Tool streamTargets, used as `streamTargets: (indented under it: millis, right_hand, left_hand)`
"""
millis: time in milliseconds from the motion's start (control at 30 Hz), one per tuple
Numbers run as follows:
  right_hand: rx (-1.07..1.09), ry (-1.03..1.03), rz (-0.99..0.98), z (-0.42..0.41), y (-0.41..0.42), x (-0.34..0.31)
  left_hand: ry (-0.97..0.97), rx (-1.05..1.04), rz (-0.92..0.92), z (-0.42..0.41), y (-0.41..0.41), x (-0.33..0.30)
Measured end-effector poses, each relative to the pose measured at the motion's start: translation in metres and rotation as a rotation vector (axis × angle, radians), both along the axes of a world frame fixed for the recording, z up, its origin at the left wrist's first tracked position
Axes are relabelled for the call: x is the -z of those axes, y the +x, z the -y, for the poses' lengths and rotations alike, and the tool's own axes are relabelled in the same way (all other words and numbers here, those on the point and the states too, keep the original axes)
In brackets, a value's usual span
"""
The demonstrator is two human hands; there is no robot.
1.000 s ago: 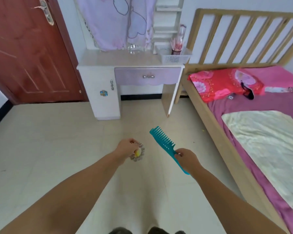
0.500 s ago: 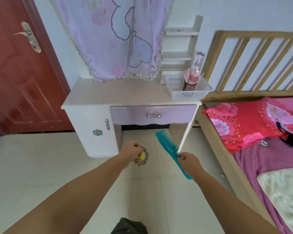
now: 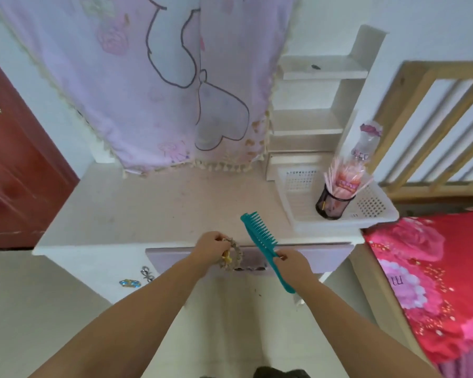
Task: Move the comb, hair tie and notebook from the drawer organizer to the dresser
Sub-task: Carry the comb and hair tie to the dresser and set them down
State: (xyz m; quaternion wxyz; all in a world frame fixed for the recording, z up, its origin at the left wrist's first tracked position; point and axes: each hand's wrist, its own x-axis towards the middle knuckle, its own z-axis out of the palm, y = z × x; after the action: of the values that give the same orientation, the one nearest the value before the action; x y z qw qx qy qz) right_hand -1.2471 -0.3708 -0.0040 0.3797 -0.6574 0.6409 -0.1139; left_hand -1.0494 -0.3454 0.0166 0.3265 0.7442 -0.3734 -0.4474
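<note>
At the centre of the frame the left hand (image 3: 209,248) is closed around a beaded hair tie (image 3: 231,255) with a yellow piece on it, while just to its right the right hand (image 3: 291,264) pinches the handle of a teal comb (image 3: 260,240) whose teeth point toward the upper right. Both are held over the front edge of the white dresser (image 3: 148,211). On its right end a white basket (image 3: 347,216) holds a dark cup (image 3: 329,204) with a pink packet whose print is too blurred to read.
</note>
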Motion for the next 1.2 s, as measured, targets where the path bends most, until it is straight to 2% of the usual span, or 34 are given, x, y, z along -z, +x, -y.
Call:
streamTargets:
  millis: [167, 400, 700, 900, 1033, 1200]
  right_hand:
    - [0.033, 0.085, -0.044, 0.074, 0.041, 0.019]
    - [0.137, 0.133, -0.08, 0.135, 0.102, 0.048]
    - [0.35, 0.037, -0.027, 0.142, 0.134, 0.064]
    - [0.524, -0.003, 0.034, 0.147, 0.118, 0.062]
    - [0.449, 0.014, -0.236, 0.147, 0.104, 0.065]
    - [0.307, -0.009, -0.318, 0.14, 0.103, 0.073]
  left_hand:
    - [0.057, -0.03, -0.074, 0.073, 0.027, 0.016]
    - [0.143, 0.085, -0.122, 0.17, 0.065, 0.046]
    - [0.086, 0.258, 0.245, 0.193, 0.098, 0.084]
    - [0.054, 0.403, 0.466, 0.183, 0.107, 0.094]
    - [0.067, 0.432, 0.553, 0.176, 0.108, 0.094]
    - [0.071, 0.435, 0.524, 0.176, 0.108, 0.087]
